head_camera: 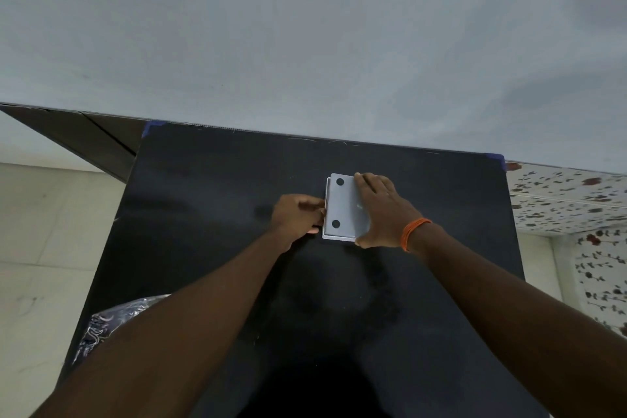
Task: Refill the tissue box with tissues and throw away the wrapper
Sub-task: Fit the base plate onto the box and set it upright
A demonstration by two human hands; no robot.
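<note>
The flat, pale grey plastic tissue box (346, 210) lies upside down on the black worktop (210, 248), its base panel with two dark round pads facing up at me. It sits toward the far edge of the worktop, a little right of centre, with its long axis running away from me.

My right hand (381, 210) lies spread over the right half of the box, fingers (364, 181) flat across the far right corner and the thumb hooked round the near right corner; it pins the box down rather than gripping it. My left hand (298, 215) is touching the box's left long edge, its fingertips curled in and pinched at the seam of the base panel; I cannot tell whether they have the lip caught.

I judge the step to be opening the base. The seam lies directly right of my left fingers, so that hand is best placed to pull.

The crinkled clear plastic tissue pack (108, 322) waits at the worktop's near left corner, well apart from the box.
</note>
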